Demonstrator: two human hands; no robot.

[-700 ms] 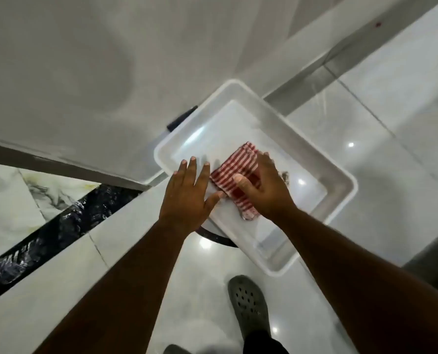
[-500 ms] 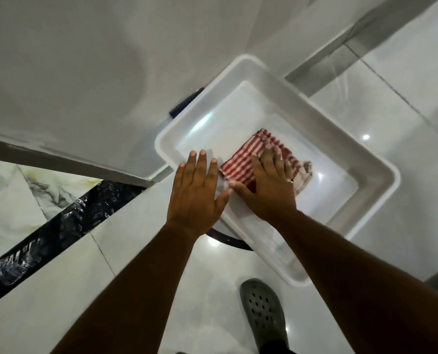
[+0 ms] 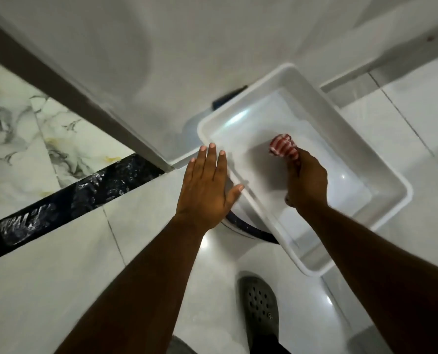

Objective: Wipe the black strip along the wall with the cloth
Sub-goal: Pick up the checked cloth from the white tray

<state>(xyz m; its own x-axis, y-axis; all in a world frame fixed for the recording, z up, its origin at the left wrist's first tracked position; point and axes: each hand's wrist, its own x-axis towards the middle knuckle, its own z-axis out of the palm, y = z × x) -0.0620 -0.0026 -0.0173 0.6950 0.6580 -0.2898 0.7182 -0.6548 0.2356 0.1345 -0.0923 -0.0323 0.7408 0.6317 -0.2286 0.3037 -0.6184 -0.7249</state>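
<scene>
The red-and-white striped cloth (image 3: 283,148) is bunched up in my right hand (image 3: 306,180), which is closed around it inside the white plastic tub (image 3: 381,159). One end of the cloth sticks out past my fingers above the tub's floor. My left hand (image 3: 206,190) is flat with fingers spread, hovering at the tub's near-left rim and holding nothing. The black glossy strip (image 3: 67,200) runs diagonally across the marble tiling at the left, from the lower left edge up to the grey door frame (image 3: 90,111).
The tub rests on a round stool with a dark rim (image 3: 248,229). My foot in a grey perforated clog (image 3: 260,310) stands on the shiny white floor below. A white door panel (image 3: 187,47) fills the top. A small dark object (image 3: 229,97) lies behind the tub.
My right hand has gathered the cloth, which lay flat in the tub, into a bunch and closed on it. My left hand has drawn back off the cloth to the tub's rim.
</scene>
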